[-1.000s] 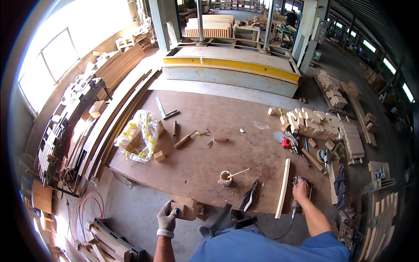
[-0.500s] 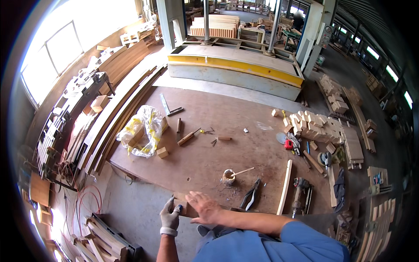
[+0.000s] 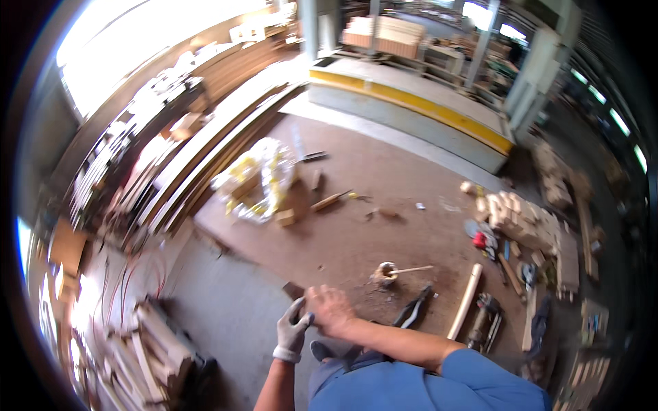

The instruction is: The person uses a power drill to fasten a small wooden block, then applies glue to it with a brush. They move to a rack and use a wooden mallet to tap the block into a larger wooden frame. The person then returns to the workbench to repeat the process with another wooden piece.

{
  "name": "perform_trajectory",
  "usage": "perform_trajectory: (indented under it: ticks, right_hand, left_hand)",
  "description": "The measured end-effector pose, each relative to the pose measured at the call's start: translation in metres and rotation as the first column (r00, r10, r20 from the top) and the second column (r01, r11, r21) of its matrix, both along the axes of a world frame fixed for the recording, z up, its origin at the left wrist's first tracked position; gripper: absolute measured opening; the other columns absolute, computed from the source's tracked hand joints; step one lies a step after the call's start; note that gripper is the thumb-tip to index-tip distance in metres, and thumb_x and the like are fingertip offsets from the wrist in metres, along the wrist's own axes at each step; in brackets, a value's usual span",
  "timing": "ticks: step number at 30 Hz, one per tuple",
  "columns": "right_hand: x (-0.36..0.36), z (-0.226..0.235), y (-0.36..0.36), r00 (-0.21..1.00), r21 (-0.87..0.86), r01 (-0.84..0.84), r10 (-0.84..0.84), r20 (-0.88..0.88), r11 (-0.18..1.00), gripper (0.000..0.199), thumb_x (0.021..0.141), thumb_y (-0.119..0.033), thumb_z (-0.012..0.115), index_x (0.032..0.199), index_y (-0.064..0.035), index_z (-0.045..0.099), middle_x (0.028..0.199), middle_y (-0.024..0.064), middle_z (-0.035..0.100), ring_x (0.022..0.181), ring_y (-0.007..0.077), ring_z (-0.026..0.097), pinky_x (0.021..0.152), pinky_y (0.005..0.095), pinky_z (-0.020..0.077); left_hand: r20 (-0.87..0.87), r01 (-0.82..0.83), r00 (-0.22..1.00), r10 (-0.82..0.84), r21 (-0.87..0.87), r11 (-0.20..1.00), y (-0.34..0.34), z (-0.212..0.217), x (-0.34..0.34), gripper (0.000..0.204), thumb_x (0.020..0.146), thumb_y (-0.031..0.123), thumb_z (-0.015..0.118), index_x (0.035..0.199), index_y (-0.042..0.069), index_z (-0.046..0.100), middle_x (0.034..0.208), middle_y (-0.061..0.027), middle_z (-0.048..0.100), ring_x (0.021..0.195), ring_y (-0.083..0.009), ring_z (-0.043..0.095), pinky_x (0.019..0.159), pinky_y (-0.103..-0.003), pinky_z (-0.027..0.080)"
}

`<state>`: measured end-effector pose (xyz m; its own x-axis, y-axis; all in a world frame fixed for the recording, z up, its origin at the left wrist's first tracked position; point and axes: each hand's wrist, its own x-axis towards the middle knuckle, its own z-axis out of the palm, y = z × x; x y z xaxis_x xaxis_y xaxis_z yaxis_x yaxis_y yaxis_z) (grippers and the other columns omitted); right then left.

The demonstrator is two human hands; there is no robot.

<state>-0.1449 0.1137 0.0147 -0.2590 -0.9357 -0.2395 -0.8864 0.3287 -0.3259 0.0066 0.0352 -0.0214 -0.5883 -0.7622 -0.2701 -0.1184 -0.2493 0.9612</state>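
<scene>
Your bare right hand [image 3: 331, 309] has come across to meet your gloved left hand [image 3: 293, 332], both grips pinching the small wood block [image 3: 293, 290] at the bench [image 3: 384, 205] edge.

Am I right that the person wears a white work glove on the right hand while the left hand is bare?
Not quite: the head view shows the white work glove on the left hand, while the right hand is bare. Both hands are close together at the near edge of the brown board.
</scene>
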Motion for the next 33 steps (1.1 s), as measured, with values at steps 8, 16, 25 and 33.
perform_trajectory:
  ticks: [8, 16, 25, 33]
  right_hand:
    - [-0.001, -0.008, 0.033, 0.996, -0.191, -0.093, 0.093, -0.01, 0.977, 0.119, 0.06, -0.04, 0.091, 0.157, -0.004, 0.032, 0.14, 0.024, 0.047, 0.13, 0.0442, 0.048, 0.11, 0.0553, 0.0386]
    - [0.008, -0.004, 0.045, 0.985, -0.305, -0.162, 0.175, 0.013, 0.938, 0.114, 0.058, -0.036, 0.088, 0.155, -0.0045, 0.035, 0.138, 0.0229, 0.048, 0.128, 0.0426, 0.048, 0.108, 0.0551, 0.0393]
    - [-0.018, 0.102, 0.054, 0.946, -0.542, -0.161, 0.285, 0.153, 0.825, 0.11, 0.066, -0.046, 0.086, 0.15, 0.0073, 0.039, 0.133, 0.0275, 0.055, 0.122, 0.0426, 0.057, 0.104, 0.0534, 0.0472]
    - [-0.061, 0.095, 0.109, 0.927, -0.502, -0.024, 0.207, 0.312, 0.864, 0.124, 0.059, -0.039, 0.095, 0.155, 0.0058, 0.032, 0.138, 0.0276, 0.054, 0.123, 0.0423, 0.061, 0.107, 0.0478, 0.0497]
  left_hand:
    - [-0.374, 0.214, 0.885, 0.279, 0.857, 0.468, 0.055, -0.152, 0.031, 0.037, 0.105, 0.049, 0.052, 0.108, 0.015, 0.065, 0.095, -0.0115, 0.065, 0.086, -0.028, 0.061, 0.077, -0.046, 0.049]
    - [-0.188, -0.123, 0.791, 0.582, 0.883, 0.453, 0.065, -0.125, -0.007, 0.063, 0.103, 0.053, 0.048, 0.154, 0.014, 0.048, 0.151, -0.0128, 0.056, 0.139, -0.0382, 0.049, 0.121, -0.053, 0.035]
    - [-0.225, -0.314, 0.744, 0.629, 0.713, 0.626, 0.073, -0.115, 0.049, 0.078, 0.094, 0.074, 0.056, 0.142, 0.012, 0.055, 0.132, -0.0124, 0.066, 0.118, -0.0303, 0.064, 0.099, -0.047, 0.056]
    - [0.059, -0.454, 0.502, 0.863, 0.867, 0.205, 0.017, -0.146, 0.07, 0.063, 0.094, 0.04, 0.07, 0.144, 0.009, 0.049, 0.139, -0.017, 0.06, 0.128, -0.0403, 0.056, 0.115, -0.055, 0.041]
